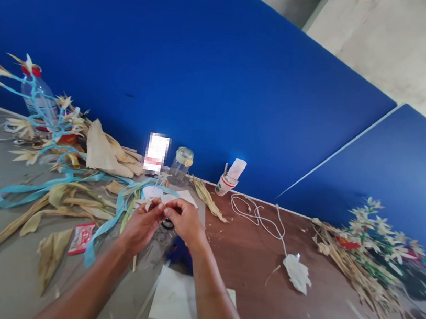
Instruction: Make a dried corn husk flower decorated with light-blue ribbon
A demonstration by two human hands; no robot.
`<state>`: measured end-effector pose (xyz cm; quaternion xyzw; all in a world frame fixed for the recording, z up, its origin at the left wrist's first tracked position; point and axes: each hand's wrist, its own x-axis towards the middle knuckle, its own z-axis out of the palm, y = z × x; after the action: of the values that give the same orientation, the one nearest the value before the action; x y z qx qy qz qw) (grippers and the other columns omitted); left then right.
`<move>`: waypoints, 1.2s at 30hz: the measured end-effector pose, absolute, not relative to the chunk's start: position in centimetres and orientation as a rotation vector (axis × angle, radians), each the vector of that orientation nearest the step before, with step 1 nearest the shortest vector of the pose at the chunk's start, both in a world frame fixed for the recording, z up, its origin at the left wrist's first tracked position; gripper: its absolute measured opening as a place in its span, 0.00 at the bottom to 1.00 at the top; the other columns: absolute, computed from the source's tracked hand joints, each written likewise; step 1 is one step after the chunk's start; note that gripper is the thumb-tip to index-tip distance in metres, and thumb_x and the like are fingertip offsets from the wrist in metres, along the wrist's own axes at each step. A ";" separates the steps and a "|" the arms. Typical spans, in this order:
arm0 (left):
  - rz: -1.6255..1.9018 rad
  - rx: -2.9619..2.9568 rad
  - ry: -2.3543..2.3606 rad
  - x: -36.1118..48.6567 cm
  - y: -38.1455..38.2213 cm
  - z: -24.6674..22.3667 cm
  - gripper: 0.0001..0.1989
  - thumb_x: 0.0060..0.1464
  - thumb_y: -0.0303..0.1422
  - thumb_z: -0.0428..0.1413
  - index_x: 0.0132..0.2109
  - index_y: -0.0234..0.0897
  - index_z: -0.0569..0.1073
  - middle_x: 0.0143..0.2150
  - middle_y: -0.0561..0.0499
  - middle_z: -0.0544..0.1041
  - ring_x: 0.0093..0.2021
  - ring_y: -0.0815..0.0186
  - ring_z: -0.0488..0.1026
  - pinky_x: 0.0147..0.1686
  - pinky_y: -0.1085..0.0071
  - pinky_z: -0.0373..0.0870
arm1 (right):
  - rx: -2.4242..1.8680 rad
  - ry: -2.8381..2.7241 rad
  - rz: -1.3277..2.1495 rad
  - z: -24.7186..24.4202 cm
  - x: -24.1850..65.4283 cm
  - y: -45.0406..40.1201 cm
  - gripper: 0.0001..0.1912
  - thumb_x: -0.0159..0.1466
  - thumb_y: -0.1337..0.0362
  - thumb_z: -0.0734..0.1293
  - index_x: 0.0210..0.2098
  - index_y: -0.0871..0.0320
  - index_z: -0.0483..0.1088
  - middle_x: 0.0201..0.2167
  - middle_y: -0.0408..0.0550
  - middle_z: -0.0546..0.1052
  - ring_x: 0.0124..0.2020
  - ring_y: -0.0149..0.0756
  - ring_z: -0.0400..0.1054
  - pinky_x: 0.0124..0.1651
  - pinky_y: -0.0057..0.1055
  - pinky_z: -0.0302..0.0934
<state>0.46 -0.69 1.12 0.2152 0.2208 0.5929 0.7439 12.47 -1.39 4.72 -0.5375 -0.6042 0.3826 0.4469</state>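
Observation:
My left hand (143,226) and my right hand (185,221) meet at the middle of the table, fingertips pinched together. Whatever lies between them is too small to make out; a pale sliver shows by the left fingers. Just behind the hands are a white cup-like thing (153,192) and a white sheet (187,197). Light blue ribbon (39,193) winds over dried corn husks (73,198) left of my left hand. A dark round thing under the fingers is partly hidden, and dark blue cloth (180,255) lies below my right wrist.
At the back stand a glass jar (180,165), a bright screen (157,152) and a paper cup (226,185). Husk flowers on blue stems (59,127) crowd the left, by a plastic bottle (41,98). Rightward lie a white cable (260,216), crumpled tissue (297,273) and white flowers (381,230).

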 end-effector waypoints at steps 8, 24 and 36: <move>1.307 0.446 0.482 0.5 -0.8 1.5 0.11 0.37 0.27 0.68 0.28 0.33 0.72 0.25 0.56 0.71 0.28 0.73 0.70 0.32 0.76 0.67 | -1.332 -1.458 0.925 5.1 11.7 -1.8 0.05 0.53 0.64 0.63 0.22 0.56 0.69 0.21 0.40 0.70 0.26 0.32 0.64 0.32 0.28 0.59; 1.376 0.507 0.604 0.5 -0.7 1.9 0.13 0.34 0.33 0.69 0.25 0.33 0.73 0.25 0.55 0.70 0.28 0.73 0.67 0.30 0.78 0.65 | -1.368 -1.542 0.875 4.6 11.8 -1.7 0.06 0.53 0.64 0.62 0.22 0.57 0.67 0.19 0.38 0.68 0.24 0.29 0.61 0.28 0.24 0.56; 1.355 0.664 0.952 0.7 -0.4 1.1 0.17 0.32 0.41 0.67 0.24 0.36 0.70 0.22 0.56 0.68 0.25 0.71 0.64 0.29 0.74 0.61 | -1.569 -1.824 0.738 7.1 15.6 -3.3 0.09 0.59 0.61 0.61 0.32 0.58 0.71 0.27 0.42 0.73 0.30 0.32 0.65 0.34 0.28 0.57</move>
<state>0.68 -0.38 1.12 0.2899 0.4152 0.5912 0.6277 15.56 -3.27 7.14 -0.5933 -0.6896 0.2791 0.3075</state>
